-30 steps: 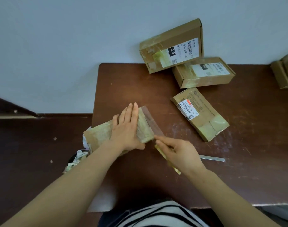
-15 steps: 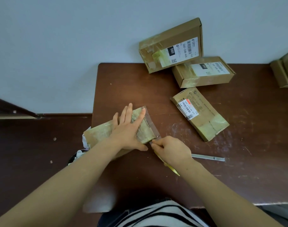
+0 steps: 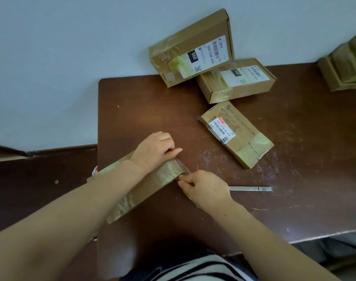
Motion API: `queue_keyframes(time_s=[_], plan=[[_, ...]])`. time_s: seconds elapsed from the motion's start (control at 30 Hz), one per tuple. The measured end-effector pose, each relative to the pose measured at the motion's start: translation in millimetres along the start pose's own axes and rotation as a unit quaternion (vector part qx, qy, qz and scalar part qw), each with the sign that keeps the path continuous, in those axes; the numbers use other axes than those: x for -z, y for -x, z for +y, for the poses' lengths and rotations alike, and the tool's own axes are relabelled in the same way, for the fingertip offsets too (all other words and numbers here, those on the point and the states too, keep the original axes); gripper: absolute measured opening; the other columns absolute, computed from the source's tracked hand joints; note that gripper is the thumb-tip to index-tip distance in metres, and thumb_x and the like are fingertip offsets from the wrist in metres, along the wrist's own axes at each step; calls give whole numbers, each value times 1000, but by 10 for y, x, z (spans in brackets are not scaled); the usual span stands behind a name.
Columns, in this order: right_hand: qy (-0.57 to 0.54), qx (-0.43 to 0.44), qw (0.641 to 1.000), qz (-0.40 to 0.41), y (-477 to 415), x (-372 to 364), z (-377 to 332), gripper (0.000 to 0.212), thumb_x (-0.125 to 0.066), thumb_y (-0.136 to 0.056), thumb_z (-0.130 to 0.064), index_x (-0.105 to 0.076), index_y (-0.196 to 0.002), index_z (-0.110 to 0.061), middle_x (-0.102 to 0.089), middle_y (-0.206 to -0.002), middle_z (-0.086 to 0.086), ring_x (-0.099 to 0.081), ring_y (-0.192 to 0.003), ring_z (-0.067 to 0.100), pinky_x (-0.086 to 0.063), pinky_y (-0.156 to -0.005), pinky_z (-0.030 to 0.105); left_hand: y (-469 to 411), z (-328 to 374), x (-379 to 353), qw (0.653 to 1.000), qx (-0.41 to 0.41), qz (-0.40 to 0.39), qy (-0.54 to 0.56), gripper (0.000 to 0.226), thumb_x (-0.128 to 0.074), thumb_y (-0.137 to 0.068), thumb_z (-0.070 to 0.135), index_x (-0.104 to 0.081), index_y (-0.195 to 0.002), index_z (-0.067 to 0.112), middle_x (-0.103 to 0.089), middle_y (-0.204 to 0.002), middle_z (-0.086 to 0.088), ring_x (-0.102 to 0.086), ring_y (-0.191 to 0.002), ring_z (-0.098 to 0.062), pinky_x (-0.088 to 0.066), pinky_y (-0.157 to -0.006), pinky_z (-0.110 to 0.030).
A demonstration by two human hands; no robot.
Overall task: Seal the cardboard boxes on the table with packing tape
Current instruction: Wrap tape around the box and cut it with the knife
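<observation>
Left hand (image 3: 154,151) grips the box (image 3: 152,185), right hand (image 3: 203,188) pinches the tape (image 3: 183,166) at its right end. Best to pull taut, then press flat.

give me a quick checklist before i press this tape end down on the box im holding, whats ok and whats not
1. Box steadied: the left hand grips the far end of the box on the table: ok.
2. Tape end under control: the right hand pinches the tape strip at the box's near corner: ok.
3. Strip stuck flat on the box end: it stands off the cardboard there: not ok.
4. Strip cut free of a roll: whatever is under the right hand is hidden: cannot tell.
5. Cutter out of the way: it lies on the table beyond the right hand, untouched: ok.
</observation>
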State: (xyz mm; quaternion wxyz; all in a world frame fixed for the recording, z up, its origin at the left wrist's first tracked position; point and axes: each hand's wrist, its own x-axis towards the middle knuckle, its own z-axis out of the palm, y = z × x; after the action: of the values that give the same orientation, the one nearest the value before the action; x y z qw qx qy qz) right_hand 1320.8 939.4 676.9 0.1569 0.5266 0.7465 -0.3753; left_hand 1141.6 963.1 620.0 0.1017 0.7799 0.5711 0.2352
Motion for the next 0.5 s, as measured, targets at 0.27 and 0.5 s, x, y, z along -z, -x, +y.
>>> queue_keyframes(time_s=[0.27,0.5], plan=[[0,-3,1000,16,-7,-31,4,31,-42,-97,-49,-65,-115,-37,-70,-103,-8,-66,-90,20,-46,-71,26,15,11,-40,989,137,-20,-46,25,-63,-74,24,-67,-61,3,-64,-68,-11,-62,-63,-32,-53,-68,-36],[-10,-6,1000,11,-13,2,-8,30,-43,-97,-47,-66,-112,-35,-67,-86,-5,-66,-87,21,-48,-71,26,-18,72,-16,995,-19,23,-94,31,-74,-79,19,-66,-52,6,-65,-57,-6,-70,-69,-22,-52,-91,-47]])
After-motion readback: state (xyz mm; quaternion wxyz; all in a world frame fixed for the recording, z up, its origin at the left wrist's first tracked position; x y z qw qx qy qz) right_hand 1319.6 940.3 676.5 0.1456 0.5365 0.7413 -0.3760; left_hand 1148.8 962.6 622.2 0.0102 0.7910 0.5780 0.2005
